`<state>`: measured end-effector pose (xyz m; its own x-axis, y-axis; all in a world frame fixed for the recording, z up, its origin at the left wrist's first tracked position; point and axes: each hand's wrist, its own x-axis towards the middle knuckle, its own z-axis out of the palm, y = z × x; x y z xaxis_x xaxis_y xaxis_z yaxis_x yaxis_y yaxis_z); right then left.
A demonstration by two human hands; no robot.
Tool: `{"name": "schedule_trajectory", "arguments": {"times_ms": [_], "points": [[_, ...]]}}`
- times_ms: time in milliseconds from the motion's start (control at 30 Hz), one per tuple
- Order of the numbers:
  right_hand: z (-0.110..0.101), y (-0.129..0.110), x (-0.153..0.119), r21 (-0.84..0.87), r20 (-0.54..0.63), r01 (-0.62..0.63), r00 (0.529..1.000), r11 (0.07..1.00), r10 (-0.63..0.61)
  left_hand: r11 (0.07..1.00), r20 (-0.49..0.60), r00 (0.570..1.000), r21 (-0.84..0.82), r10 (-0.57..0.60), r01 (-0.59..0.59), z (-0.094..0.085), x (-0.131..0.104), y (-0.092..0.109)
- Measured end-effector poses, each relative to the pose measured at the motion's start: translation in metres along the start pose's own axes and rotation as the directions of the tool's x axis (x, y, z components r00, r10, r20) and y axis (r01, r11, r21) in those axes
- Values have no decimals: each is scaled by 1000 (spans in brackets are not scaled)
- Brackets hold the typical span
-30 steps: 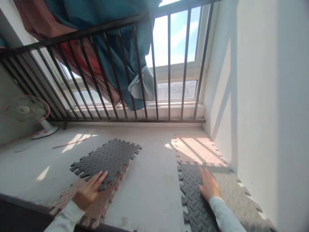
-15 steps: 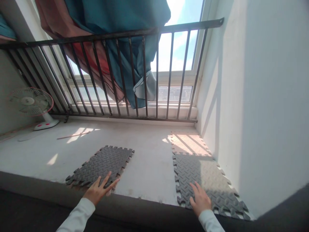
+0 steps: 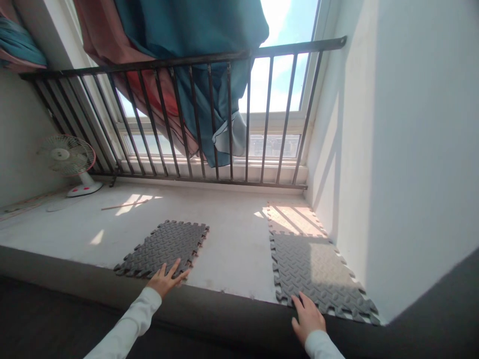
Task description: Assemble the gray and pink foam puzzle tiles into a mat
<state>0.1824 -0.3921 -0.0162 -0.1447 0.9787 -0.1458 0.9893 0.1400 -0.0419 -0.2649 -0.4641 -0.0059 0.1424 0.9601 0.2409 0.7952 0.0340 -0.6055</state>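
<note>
A dark grey interlocking foam mat (image 3: 168, 247) with toothed edges lies on the white ledge. My left hand (image 3: 168, 280) is at its front right corner, fingers spread over the edge. Against the right wall lies a second grey foam mat (image 3: 295, 264), half of it in sunlight, joined at the back to a beige foam mat (image 3: 294, 219). By the front edge of this second mat is my right hand (image 3: 309, 315), its fingers apart and the fingertips over the mat's edge. Whether those fingertips touch the mat I cannot tell.
A black metal railing (image 3: 194, 61) runs along the window, with a teal and pink curtain (image 3: 194, 30) hanging behind its bars. An electric fan (image 3: 71, 159) stands at the left, near a thin stick (image 3: 123, 205). The ledge (image 3: 224, 259) drops off in front.
The view has shifted slightly, so the railing and fan appear further right. My right hand has drawn back toward the mat's front edge. My left hand stays at its mat's corner.
</note>
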Motion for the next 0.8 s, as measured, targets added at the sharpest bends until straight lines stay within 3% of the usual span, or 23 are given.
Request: {"name": "schedule_trajectory", "arguments": {"times_ms": [200,400,600,800], "points": [[5,-1,0,-49,-96,-19,995,999,15,999,-30,999,20,26,-25,14,-6,4],[7,-2,0,-46,-100,-22,995,999,17,998,-57,998,57,40,-36,20,-13,4],[6,-1,-1,-27,-104,-18,994,999,15,998,-18,1000,-60,-6,5,20,-6,10],[7,2,-1,11,-88,-18,996,1000,19,997,1,1000,-69,20,-20,37,-9,10]]}}
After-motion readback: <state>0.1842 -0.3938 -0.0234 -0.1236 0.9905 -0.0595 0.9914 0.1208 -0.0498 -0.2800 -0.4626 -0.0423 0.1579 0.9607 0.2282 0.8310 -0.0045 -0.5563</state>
